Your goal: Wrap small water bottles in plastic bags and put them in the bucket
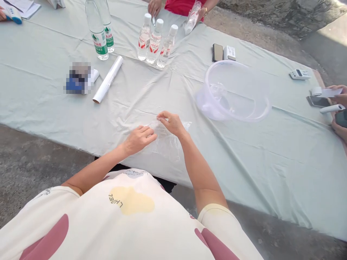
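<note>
A thin, clear plastic sheet or bag [169, 146] lies crumpled on the cloth near the table's front edge; which of the two it is I cannot tell. My right hand [173, 123] reaches over its far side, thumb and fingertips pinched together on the plastic. To the left of it, my left hand [139, 139] is closed, its fingers bent down over the plastic's left edge, fingertips partly hidden. The hands are a short gap apart. Beyond them lies a roll of clear film [108, 80].
A translucent basin [202, 99] holding clear plastic stands right of my hands. Small bottles [154, 42] and tall water bottles [99, 45] stand farther back. Another person's hand [154, 7] is at the far edge. Someone's hands [340, 126] hold devices at right. Small devices [217, 52] lie behind the basin.
</note>
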The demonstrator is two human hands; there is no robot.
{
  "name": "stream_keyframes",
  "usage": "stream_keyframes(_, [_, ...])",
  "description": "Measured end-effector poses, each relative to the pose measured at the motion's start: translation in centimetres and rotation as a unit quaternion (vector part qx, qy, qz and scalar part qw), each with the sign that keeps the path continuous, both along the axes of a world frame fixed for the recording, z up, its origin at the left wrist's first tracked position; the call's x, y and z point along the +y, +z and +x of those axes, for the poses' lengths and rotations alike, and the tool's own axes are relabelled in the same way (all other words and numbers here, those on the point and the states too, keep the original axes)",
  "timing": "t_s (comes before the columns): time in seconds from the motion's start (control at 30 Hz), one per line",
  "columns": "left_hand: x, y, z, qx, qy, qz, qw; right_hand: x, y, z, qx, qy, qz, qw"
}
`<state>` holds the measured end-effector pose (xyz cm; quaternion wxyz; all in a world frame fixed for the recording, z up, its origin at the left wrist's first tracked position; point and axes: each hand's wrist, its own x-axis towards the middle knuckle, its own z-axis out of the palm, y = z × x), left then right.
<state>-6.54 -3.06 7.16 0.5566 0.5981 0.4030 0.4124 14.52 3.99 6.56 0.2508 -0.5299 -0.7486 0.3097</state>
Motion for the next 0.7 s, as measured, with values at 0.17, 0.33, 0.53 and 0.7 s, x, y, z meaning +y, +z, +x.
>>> stream_keyframes(0.17, [-0.3, -2.7, 0.6, 0.061, -0.087, 0.052, 0.993, 5.5, -0.2, -1.4, -0.043, -0.031, -0.015, 0.998])
stream_keyframes(0.33, [0.0, -3.1, 0.1, 0.371, -0.125, 0.239, 0.889, 9.2, -1.2, -3.0, -0.119, -0.013, 0.024, 0.993])
stream_keyframes(0.53, [2.4, -2.0, 0.3, 0.562, -0.157, 0.223, 0.781, 11.3, -3.1, -3.8, -0.181, 0.072, 0.082, 0.978])
stream_keyframes(0.7, [3.4, -2.8, -0.1, 0.579, -0.139, 0.129, 0.793, 15.8, -3.8, -2.2, -0.173, -0.037, 0.097, 0.98])
